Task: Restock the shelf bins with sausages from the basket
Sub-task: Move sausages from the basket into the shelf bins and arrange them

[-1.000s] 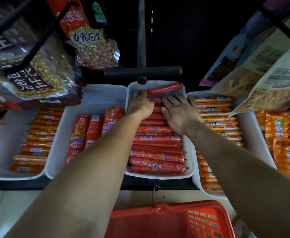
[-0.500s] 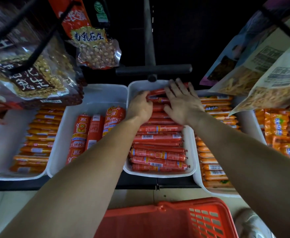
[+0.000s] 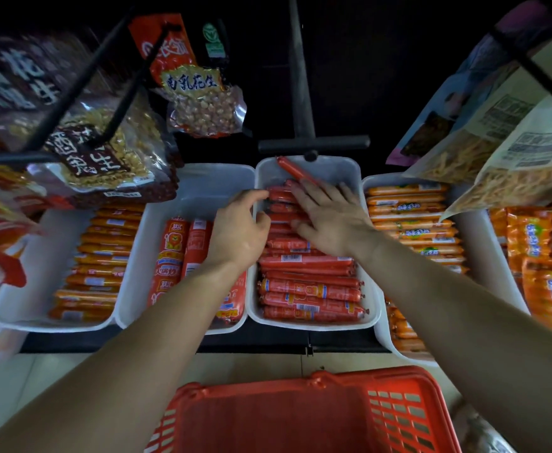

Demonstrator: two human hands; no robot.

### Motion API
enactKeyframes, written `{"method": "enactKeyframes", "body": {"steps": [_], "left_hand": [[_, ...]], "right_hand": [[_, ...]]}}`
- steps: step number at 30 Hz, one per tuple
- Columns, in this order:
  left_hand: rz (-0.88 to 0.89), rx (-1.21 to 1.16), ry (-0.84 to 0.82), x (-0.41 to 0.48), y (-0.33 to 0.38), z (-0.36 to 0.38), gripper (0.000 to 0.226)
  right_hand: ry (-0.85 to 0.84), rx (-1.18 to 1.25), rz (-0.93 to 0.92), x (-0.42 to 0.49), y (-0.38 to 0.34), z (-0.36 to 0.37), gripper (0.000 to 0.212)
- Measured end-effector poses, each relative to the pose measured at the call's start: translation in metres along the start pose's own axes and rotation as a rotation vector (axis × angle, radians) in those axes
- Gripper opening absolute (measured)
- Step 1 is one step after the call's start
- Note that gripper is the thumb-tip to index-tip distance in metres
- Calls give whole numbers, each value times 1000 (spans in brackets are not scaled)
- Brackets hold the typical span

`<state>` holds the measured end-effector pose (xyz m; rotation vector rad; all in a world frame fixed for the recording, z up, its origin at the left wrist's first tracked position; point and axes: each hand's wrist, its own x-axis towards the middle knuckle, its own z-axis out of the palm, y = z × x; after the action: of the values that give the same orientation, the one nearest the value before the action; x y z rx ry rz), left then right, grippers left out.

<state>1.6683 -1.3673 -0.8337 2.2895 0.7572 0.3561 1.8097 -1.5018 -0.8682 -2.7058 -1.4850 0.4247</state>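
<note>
both hands were in the white bin point(image 3: 333, 170) at the centre of the frame, third from the left in the row on the shelf. the bin was packed from its front wall back with red sausages point(image 3: 310, 289) lying crosswise in layers. the right hand point(image 3: 332, 222) lay flat on the rear part of that stack, palm down, fingers straight and spread, holding nothing. a loose sausage point(image 3: 296, 171) lay slantwise on the bare back end of the bin. its upper end pointed to the back left corner and its lower end was right at the right hand's fingertips; whether they touched it could not be told. the left hand point(image 3: 238, 232) sat over the bin's left wall, fingers curled toward the sausage ends, index finger and thumb reaching in over the rim. whether it gripped anything could not be told.

the red basket point(image 3: 300, 416) stood at lower centre, below the shelf edge, between the two forearms. just left of the white bin, a second bin point(image 3: 134, 289) held thick red sausage packs point(image 3: 170, 256) lengthwise, partly hidden by the left forearm. orange sausages point(image 3: 98, 256) filled the bin at far left, and yellow-labelled orange sausages point(image 3: 408, 220) the one on the right. peanut bags point(image 3: 203, 106) hung on black hooks at upper left, and pale snack bags point(image 3: 496, 152) at upper right.
</note>
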Motion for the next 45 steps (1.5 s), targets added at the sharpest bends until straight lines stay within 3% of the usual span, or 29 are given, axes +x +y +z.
{"method": "enactKeyframes", "body": {"steps": [3, 5, 10, 15, 20, 25, 29, 33, 39, 45], "left_hand": [[42, 155, -12, -6, -14, -3, 43], [39, 185, -92, -12, -23, -2, 48], [73, 126, -127, -22, -36, 4, 49], [82, 88, -114, -19, -43, 7, 51], [77, 78, -103, -20, -45, 9, 54], [73, 71, -112, -21, -46, 10, 53], [73, 61, -108, -20, -48, 10, 53], [74, 49, -106, -21, -49, 11, 52], [79, 53, -106, -22, -47, 11, 50], [69, 36, -89, -22, -47, 11, 47]], "right_hand": [[-105, -44, -19, -7, -7, 17, 75], [-80, -53, -2, -5, -4, 19, 77], [56, 40, 181, 14, 0, 3, 89], [-27, 152, 175, 38, -4, -5, 107], [-32, 4, 165, 49, -6, 2, 98], [-27, 0, 241, 53, 13, 1, 91], [-68, 65, 178, 52, 12, 2, 85], [-147, 209, 156, 39, 14, 0, 88], [-89, 34, 133, 21, 1, 2, 92], [-66, -80, 119, 15, 5, 6, 63]]}}
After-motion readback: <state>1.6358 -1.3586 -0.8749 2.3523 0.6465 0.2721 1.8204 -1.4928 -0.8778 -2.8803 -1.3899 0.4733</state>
